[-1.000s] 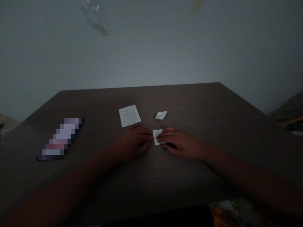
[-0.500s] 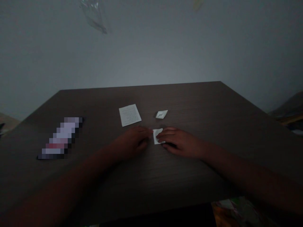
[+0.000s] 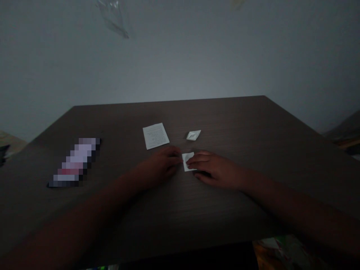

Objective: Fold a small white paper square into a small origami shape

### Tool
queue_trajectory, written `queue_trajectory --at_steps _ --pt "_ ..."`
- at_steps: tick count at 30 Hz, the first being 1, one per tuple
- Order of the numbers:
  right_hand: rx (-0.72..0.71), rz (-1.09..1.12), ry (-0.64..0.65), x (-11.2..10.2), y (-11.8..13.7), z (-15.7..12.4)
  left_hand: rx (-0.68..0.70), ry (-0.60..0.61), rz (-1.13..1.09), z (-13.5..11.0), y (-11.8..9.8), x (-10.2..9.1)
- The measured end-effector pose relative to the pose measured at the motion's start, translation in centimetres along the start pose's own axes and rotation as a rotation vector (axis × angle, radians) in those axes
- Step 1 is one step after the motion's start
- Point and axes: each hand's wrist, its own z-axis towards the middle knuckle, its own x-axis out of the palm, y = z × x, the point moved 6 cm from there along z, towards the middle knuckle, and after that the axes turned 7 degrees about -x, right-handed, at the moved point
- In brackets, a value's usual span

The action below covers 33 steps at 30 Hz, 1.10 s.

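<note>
A small folded piece of white paper [image 3: 186,161] lies on the dark wooden table [image 3: 180,210] between my two hands. My right hand [image 3: 214,169] presses its fingertips on the paper's right side, fingers together. My left hand [image 3: 162,165] touches the paper's left edge with its fingertips, fingers curled. A flat square sheet of white paper [image 3: 155,135] lies just behind my left hand. A small folded white paper boat shape [image 3: 193,135] sits behind the paper I am pressing.
A blurred oblong object [image 3: 75,162] lies on the left of the table. A clear plastic bag [image 3: 112,18] hangs against the pale wall behind. Colourful items [image 3: 278,251] show below the table's front edge at the right.
My left fingertips have shifted slightly toward the paper's upper left edge. My right hand stays put on the paper.
</note>
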Motion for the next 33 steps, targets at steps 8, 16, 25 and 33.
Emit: queue_trajectory --at_steps 8,16,25,33 --pt "0.005 0.019 -0.002 0.2 0.2 0.2 -0.005 0.009 -0.007 -0.3 0.7 0.5" --pt "0.0 0.016 0.002 0.1 0.2 0.2 0.001 0.017 -0.028 -0.3 0.6 0.1" --pt "-0.012 -0.009 0.019 0.1 0.5 0.1 0.027 0.016 0.0 -0.3 0.7 -0.4" --pt "-0.042 -0.044 0.045 -0.2 0.8 0.3 0.118 0.101 0.091 -1.1 0.8 -0.1"
